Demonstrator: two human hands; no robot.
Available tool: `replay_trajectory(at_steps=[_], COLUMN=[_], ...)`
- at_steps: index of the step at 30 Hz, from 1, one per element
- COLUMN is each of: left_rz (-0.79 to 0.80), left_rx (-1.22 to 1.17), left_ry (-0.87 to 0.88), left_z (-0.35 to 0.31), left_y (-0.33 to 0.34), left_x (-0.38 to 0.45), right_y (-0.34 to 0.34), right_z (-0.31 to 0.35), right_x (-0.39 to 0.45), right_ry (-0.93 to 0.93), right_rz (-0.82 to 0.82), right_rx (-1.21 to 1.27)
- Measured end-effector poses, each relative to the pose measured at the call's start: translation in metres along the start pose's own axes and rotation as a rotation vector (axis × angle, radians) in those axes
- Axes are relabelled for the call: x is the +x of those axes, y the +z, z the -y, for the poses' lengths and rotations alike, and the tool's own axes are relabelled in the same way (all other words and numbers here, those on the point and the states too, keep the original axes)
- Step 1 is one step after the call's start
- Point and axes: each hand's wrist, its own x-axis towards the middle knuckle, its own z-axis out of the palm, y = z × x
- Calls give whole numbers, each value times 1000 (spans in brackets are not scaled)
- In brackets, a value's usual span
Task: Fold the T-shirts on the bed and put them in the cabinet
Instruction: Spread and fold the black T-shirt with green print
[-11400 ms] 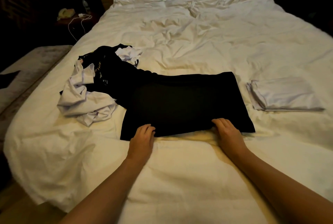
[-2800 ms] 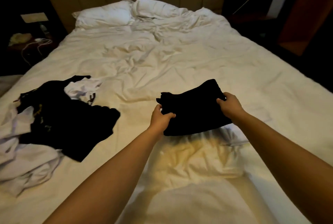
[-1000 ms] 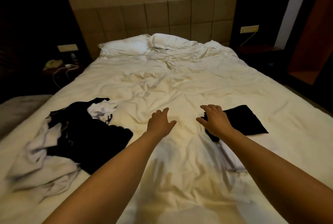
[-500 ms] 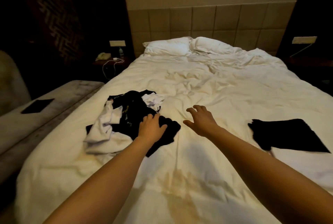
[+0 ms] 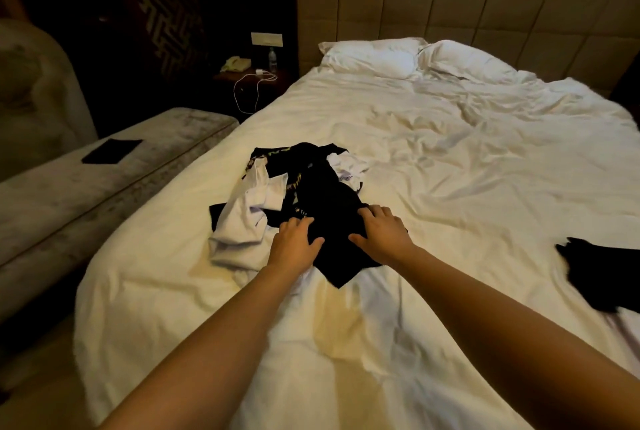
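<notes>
A heap of unfolded T-shirts lies on the left half of the white bed. On top is a crumpled black T-shirt, with a white T-shirt bunched at its left. My left hand grips the near part of the black T-shirt, its fingertips curled into the cloth. Just to the right, my right hand rests on the same shirt with its fingers spread. A folded black T-shirt lies at the right edge of the view, partly cut off.
A grey upholstered bench stands along the bed's left side with a flat dark object on it. Behind it a nightstand carries a phone, a bottle and a white cable. Two pillows lie at the headboard.
The folded black T-shirt was set down at the right and let go. The view swung left, and both hands moved onto the black T-shirt in the heap.
</notes>
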Motion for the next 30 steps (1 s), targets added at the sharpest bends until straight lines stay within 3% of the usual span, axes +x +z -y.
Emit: replay_trajectory(at_steps=[9,15,21,26,30], left_rz=[24,-37,-60,-98,-149], left_rx=[19,-82,-194,-274,-322], left_ry=[8,-13,-71,-70,-70], left_z=[5,11,23,20,6], left_y=[41,54,58,49,40], left_x=[37,54,65,61,51], right_y=[52,71,73,51,22], right_z=[1,-8,-20,-23,-30], right_x=[41,61,67,50,36], right_ry=[257,208,152,261,271], right_rz=[78,20,-81,-217,-181], right_rx=[385,213,417,748,938])
